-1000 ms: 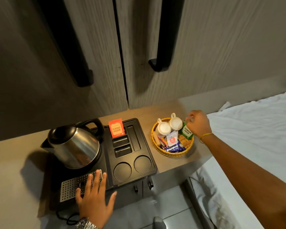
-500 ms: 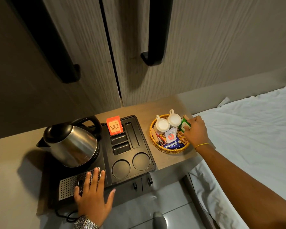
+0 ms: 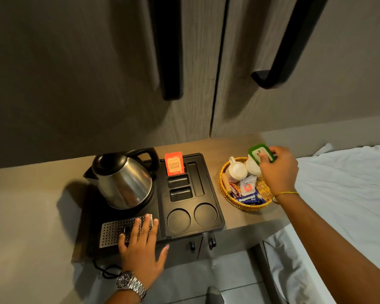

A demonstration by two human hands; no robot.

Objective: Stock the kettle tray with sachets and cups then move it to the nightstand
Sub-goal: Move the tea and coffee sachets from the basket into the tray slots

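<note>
A black kettle tray point(image 3: 208, 229) sits on the wooden counter. It carries a steel kettle point(image 3: 123, 183), and an orange tea sachet point(image 3: 174, 163) stands in its top slot. Both round cup wells are bare. My left hand point(image 3: 140, 249) lies flat, fingers spread, on the tray's perforated metal grille point(image 3: 112, 231). To the right a wicker basket point(image 3: 237, 202) holds two white cups point(image 3: 237, 171) and several sachets point(image 3: 247, 189). Above the basket's far side my right hand point(image 3: 279, 170) grips a green sachet point(image 3: 258, 155), lifted clear of the basket.
Tall wardrobe doors with black handles point(image 3: 171, 62) rise behind the counter point(image 3: 213, 148). A bed with white sheets point(image 3: 342, 194) lies to the right. The kettle's black cord point(image 3: 105, 270) hangs below the counter's front edge, over a tiled floor.
My right hand dipped into the basket, closed on the green sachet and lifted it out above the cups. My left hand stayed flat on the grille.
</note>
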